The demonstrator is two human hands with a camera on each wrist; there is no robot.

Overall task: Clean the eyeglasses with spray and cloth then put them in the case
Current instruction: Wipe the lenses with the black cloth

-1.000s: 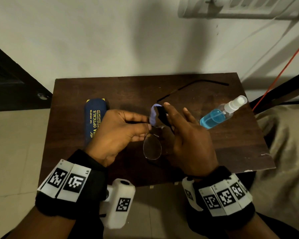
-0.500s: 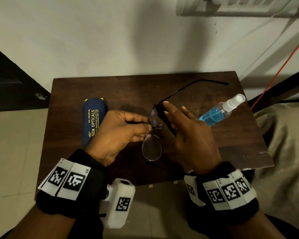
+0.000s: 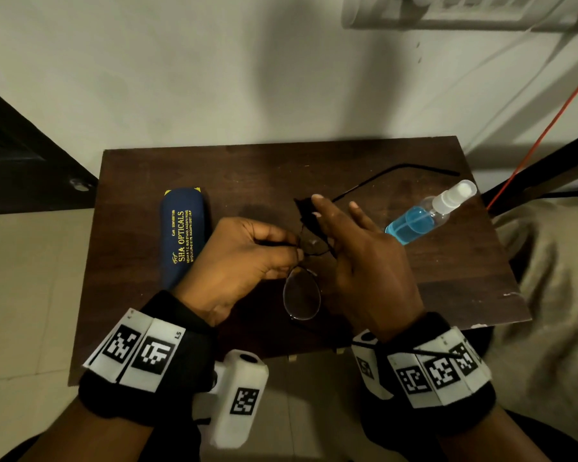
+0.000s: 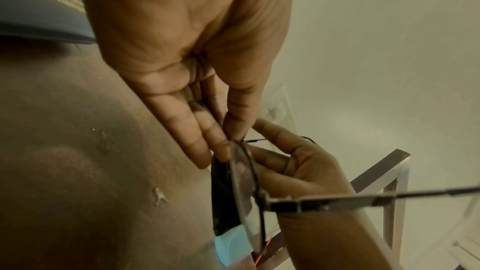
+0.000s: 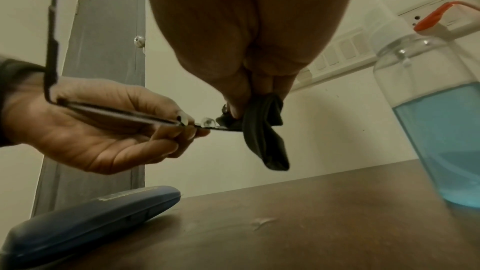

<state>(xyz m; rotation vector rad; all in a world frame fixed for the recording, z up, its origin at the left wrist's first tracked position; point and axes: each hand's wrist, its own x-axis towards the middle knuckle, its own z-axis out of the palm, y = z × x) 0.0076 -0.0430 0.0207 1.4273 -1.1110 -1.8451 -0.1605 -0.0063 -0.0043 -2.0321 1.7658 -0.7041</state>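
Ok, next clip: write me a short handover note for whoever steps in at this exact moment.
Left hand: pinches the eyeglasses at the frame near the bridge, held above the table.
Right hand: pinches the dark cloth around the far lens.
Spray bottle: lying on the table to the right, blue liquid inside.
Case: closed, on the table to the left.
Done: cloth is on one lens; whether spray was applied cannot be told.
Left: finish wiping both lenses, fold the temples, open the case, put the eyeglasses in.
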